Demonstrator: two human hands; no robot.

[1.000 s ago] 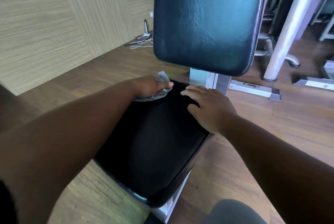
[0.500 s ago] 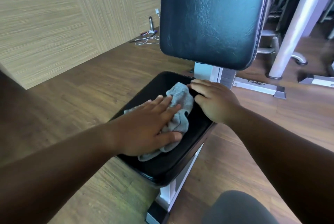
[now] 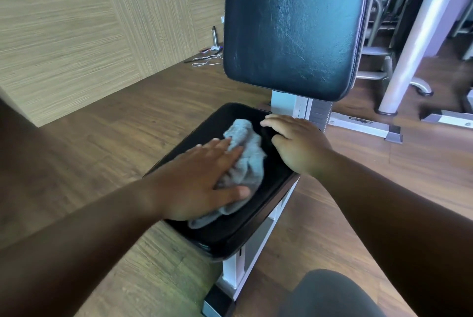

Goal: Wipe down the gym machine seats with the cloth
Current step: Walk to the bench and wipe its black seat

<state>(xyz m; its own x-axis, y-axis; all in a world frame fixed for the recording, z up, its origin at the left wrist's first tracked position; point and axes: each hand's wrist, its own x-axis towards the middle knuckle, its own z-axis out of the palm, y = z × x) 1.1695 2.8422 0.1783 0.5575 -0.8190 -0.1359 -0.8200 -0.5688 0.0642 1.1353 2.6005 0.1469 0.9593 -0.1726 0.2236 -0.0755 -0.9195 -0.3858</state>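
Head view: left hand (image 3: 202,175) flat, pressing cloth (image 3: 247,160) onto black seat (image 3: 245,224); right hand (image 3: 298,145) spread, resting on seat; wood floor (image 3: 128,122).

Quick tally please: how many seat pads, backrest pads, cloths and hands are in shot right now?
Seat pad: 1
Backrest pad: 1
Cloth: 1
Hands: 2, left hand flat on the cloth, right hand resting on the seat pad
Total: 5

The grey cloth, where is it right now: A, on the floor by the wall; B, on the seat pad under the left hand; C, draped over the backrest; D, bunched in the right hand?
B: the grey cloth lies on the black seat pad with the left hand pressing flat on it.
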